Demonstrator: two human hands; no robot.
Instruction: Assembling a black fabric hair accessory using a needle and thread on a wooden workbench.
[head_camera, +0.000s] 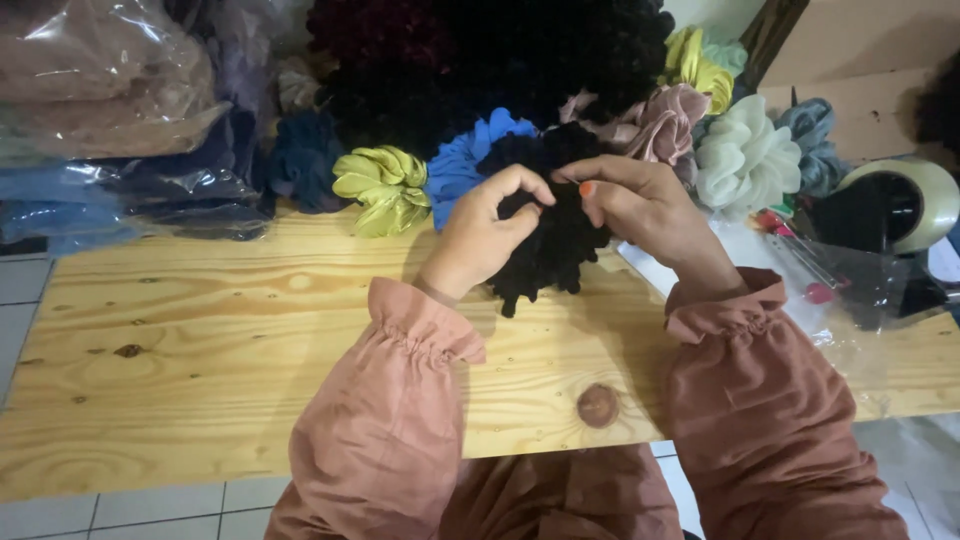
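Left hand (487, 232): pinching black scrunchie (552, 238).
Right hand (640, 205): pinching the same.
Risk: loose grip, scrunchie likely drops onto table (200, 340) below hands.

Matt black cloth scrunchie (553, 240), knotty wooden board (200, 340)

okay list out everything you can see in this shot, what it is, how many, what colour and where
Black ruffled scrunchie: one, black, held over the table centre.
Loose scrunchies: yellow-green, blue, pink, white, grey-blue, yellow, along the back.
Dark scrunchie pile: count unclear, black and maroon, back centre.
Bagged fabric: several bags, tan, blue, dark, back left.
Tape dispenser: one, pale green, right.
Clear plastic bag: one, right.
Wooden table: one, pale pine.
Left hand, right hand: fingers pinching the black scrunchie; rust-pink sleeves.
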